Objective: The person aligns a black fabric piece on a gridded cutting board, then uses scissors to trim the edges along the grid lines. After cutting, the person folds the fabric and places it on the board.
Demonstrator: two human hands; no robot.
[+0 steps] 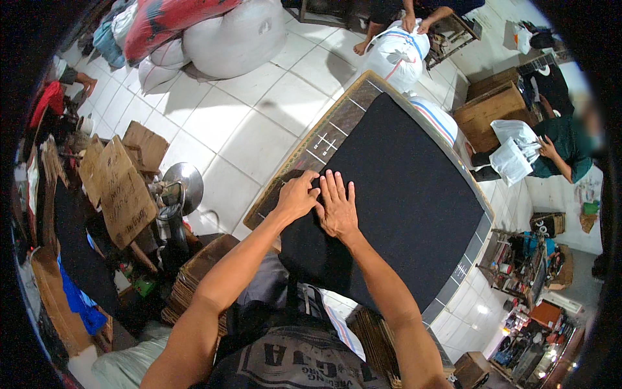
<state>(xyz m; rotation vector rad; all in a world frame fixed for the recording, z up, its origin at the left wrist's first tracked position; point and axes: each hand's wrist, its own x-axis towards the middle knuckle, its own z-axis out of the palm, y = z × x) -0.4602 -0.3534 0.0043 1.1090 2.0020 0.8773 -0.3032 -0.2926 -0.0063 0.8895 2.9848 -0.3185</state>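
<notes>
A large piece of black cloth lies flat over a dark board with white ruled marks along its border. My right hand rests palm down on the cloth near its left edge, fingers stretched out and slightly apart. Close beside it, my left hand is at the cloth's left edge, its fingers bent and drawn together on the fabric. The tips of the left fingers are partly hidden. Part of the cloth hangs toward my body at the near side.
Cardboard pieces and a round metal lamp shade stand at the left. Stuffed sacks lie at the far left. Another person's hands hold a white sack at the back. At the right, someone holds plastic bags near a cluttered rack.
</notes>
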